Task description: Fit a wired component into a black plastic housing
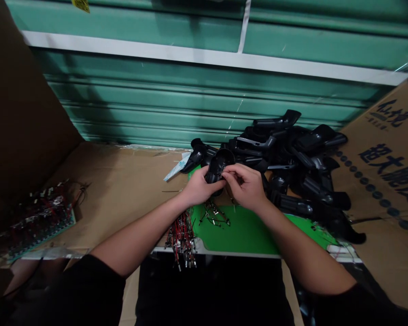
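Observation:
My left hand [200, 186] grips a black plastic housing [217, 166], which stands tilted with its hollow side showing dark. My right hand [245, 185] is pinched at the housing's edge on what looks like a thin wire lead [225, 170], partly hidden by my fingers. Just below my hands, several small wired parts [212, 215] lie on a green cutting mat [234, 233]. A large heap of similar black plastic housings [302, 158] rises to the right of my right hand.
A bundle of red and black wires with metal ends [182, 237] hangs over the bench edge [238, 254]. A green circuit strip with wires [37, 222] lies at left on cardboard [115, 181]. Printed cardboard [384, 154] stands right, a green roller shutter [197, 99] behind.

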